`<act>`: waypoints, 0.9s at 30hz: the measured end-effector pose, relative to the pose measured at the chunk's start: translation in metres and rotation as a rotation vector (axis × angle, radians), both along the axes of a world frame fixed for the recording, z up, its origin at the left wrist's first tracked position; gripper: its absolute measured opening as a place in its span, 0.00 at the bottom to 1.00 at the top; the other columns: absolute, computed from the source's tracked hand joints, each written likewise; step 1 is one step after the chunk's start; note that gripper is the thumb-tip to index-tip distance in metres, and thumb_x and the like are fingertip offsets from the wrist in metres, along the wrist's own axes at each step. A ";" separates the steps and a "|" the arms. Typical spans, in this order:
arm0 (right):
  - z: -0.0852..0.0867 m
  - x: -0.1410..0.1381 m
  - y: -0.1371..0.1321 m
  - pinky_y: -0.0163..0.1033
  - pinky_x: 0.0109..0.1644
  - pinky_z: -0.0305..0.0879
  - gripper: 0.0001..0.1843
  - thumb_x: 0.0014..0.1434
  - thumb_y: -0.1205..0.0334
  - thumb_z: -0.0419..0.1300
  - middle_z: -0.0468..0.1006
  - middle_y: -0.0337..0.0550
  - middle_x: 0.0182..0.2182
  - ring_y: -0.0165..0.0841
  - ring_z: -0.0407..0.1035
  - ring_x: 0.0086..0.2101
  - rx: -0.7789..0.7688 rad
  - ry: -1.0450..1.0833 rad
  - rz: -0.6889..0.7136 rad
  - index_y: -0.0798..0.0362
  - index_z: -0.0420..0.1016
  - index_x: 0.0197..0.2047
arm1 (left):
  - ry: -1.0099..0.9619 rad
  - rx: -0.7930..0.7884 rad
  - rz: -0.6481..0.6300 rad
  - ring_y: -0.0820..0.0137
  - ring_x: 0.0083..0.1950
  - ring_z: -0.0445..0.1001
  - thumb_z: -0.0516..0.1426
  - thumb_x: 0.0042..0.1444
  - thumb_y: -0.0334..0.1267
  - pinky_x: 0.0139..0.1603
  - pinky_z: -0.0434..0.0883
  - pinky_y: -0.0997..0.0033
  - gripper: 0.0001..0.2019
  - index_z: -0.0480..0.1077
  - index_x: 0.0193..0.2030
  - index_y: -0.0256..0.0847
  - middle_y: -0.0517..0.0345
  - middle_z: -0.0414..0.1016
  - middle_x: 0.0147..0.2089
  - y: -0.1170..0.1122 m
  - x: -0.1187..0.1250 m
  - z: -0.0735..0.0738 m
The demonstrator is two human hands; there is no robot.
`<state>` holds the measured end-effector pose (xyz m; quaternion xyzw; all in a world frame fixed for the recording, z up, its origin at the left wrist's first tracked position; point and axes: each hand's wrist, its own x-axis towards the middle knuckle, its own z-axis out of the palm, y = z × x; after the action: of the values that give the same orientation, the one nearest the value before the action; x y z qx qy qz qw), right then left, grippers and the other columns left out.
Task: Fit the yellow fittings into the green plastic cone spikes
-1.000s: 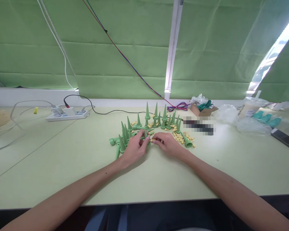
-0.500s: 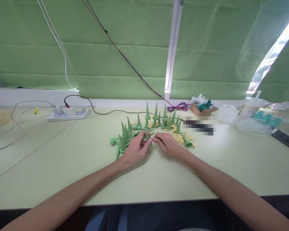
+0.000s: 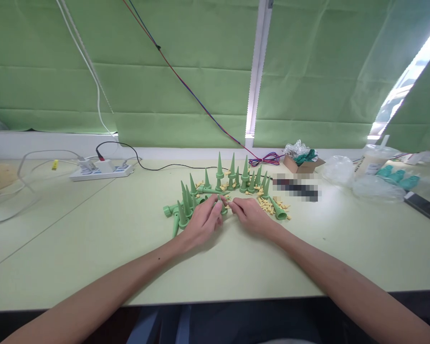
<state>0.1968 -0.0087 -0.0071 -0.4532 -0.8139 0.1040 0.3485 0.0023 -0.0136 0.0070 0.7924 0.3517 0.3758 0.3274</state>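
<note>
Both my hands rest on the pale green table [image 3: 93,248] at the near edge of a cluster of green cone-shaped spikes [image 3: 232,177]. My left hand [image 3: 200,222] has its fingers curled around a small green spike, whose base shows at the fingertips. My right hand [image 3: 252,215] pinches something small at its fingertips, which touch the left hand's; I cannot make it out. Small yellow pieces [image 3: 267,204] lie scattered among the cones. Several cones stand upright; others lie on their sides, at the left [image 3: 175,215] and at the right [image 3: 278,210].
A white power strip [image 3: 100,171] with cables lies at the back left. A small cardboard box [image 3: 303,162], clear plastic bags [image 3: 372,184], teal parts [image 3: 397,177] and a dark phone [image 3: 424,206] sit at the right. Green blinds hang behind.
My fingertips have drawn closer together and shifted slightly away from me toward the cones; the small spike has tilted in my left hand. The arms have barely moved.
</note>
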 end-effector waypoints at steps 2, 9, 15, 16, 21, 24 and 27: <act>0.000 -0.001 0.000 0.36 0.29 0.50 0.20 0.72 0.59 0.47 0.64 0.36 0.20 0.30 0.57 0.22 0.000 0.023 -0.030 0.51 0.59 0.25 | -0.018 0.003 -0.005 0.70 0.25 0.69 0.39 0.71 0.52 0.32 0.69 0.68 0.22 0.66 0.49 0.40 0.59 0.72 0.28 0.000 0.000 0.000; 0.002 0.000 0.003 0.37 0.31 0.51 0.19 0.71 0.58 0.47 0.67 0.38 0.22 0.31 0.59 0.24 0.064 0.143 -0.091 0.50 0.59 0.27 | -0.128 -0.011 0.069 0.69 0.25 0.71 0.39 0.71 0.54 0.31 0.70 0.66 0.22 0.62 0.56 0.42 0.59 0.71 0.30 -0.001 0.000 0.001; 0.005 -0.001 0.000 0.37 0.32 0.52 0.18 0.71 0.57 0.47 0.67 0.38 0.24 0.31 0.60 0.25 0.101 0.242 -0.115 0.50 0.59 0.28 | -0.108 0.044 0.209 0.72 0.23 0.68 0.45 0.70 0.50 0.32 0.67 0.68 0.14 0.62 0.41 0.43 0.64 0.67 0.25 0.000 0.002 0.003; 0.006 -0.001 -0.001 0.36 0.32 0.53 0.18 0.71 0.57 0.47 0.68 0.38 0.24 0.31 0.60 0.26 0.105 0.254 -0.108 0.51 0.60 0.28 | -0.096 0.044 0.208 0.72 0.23 0.67 0.45 0.70 0.50 0.31 0.66 0.68 0.15 0.62 0.38 0.43 0.64 0.67 0.24 0.001 0.002 0.003; 0.008 -0.003 -0.004 0.36 0.33 0.54 0.16 0.71 0.59 0.47 0.66 0.37 0.24 0.31 0.59 0.26 0.147 0.270 -0.049 0.51 0.61 0.29 | -0.010 0.064 0.176 0.71 0.24 0.66 0.42 0.71 0.48 0.32 0.64 0.68 0.21 0.62 0.30 0.41 0.62 0.66 0.23 0.001 0.003 0.005; 0.008 -0.003 -0.004 0.36 0.33 0.54 0.16 0.71 0.60 0.47 0.64 0.37 0.23 0.31 0.57 0.25 0.166 0.259 -0.005 0.50 0.60 0.29 | 0.033 0.090 0.166 0.70 0.26 0.65 0.42 0.71 0.48 0.35 0.64 0.67 0.23 0.61 0.27 0.41 0.61 0.66 0.22 0.001 0.004 0.007; 0.009 -0.003 -0.004 0.35 0.33 0.54 0.16 0.71 0.61 0.47 0.63 0.36 0.23 0.31 0.57 0.25 0.165 0.259 0.021 0.50 0.58 0.29 | 0.059 0.101 0.165 0.70 0.26 0.65 0.43 0.71 0.48 0.36 0.63 0.67 0.24 0.58 0.24 0.41 0.62 0.64 0.20 0.000 0.004 0.007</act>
<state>0.1934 -0.0131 0.0016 -0.3973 -0.7726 0.0976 0.4855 0.0064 -0.0132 0.0142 0.7871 0.4057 0.3951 0.2444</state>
